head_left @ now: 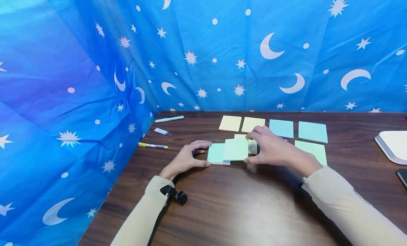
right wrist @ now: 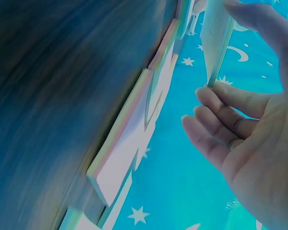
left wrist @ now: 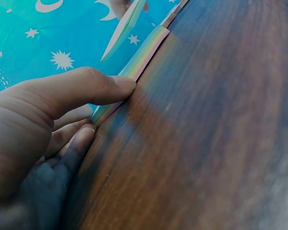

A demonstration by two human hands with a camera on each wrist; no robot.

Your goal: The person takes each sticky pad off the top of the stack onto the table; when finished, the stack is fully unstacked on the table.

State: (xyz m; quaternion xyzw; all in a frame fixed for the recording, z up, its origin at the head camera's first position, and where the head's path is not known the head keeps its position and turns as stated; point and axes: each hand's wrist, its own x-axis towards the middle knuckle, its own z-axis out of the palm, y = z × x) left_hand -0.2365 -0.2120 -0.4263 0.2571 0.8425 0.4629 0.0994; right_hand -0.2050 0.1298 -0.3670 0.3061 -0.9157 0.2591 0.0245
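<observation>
My left hand (head_left: 186,157) grips a stack of sticky notes (head_left: 216,153) lying on the table, thumb at its near edge and fingers at its far edge. In the left wrist view this stack's side (left wrist: 146,52) shows blue, green, yellow and pink layers. My right hand (head_left: 275,147) pinches a thin pale green sticky note pad (head_left: 236,149) between thumb and fingertips. The right wrist view shows this pad (right wrist: 216,40) raised off the table, its other fingers loosely curled below. From the head view it overlaps the stack's right side. A pale yellow pad (head_left: 253,147) lies partly hidden behind the right hand.
Behind the hands lie two yellow pads (head_left: 230,123), a blue pad (head_left: 281,128) and a mint pad (head_left: 313,132). A green pad (head_left: 313,150) sits beside the right wrist. At left are a light blue pen (head_left: 169,119), a clear strip (head_left: 163,132) and a yellow pen (head_left: 153,145).
</observation>
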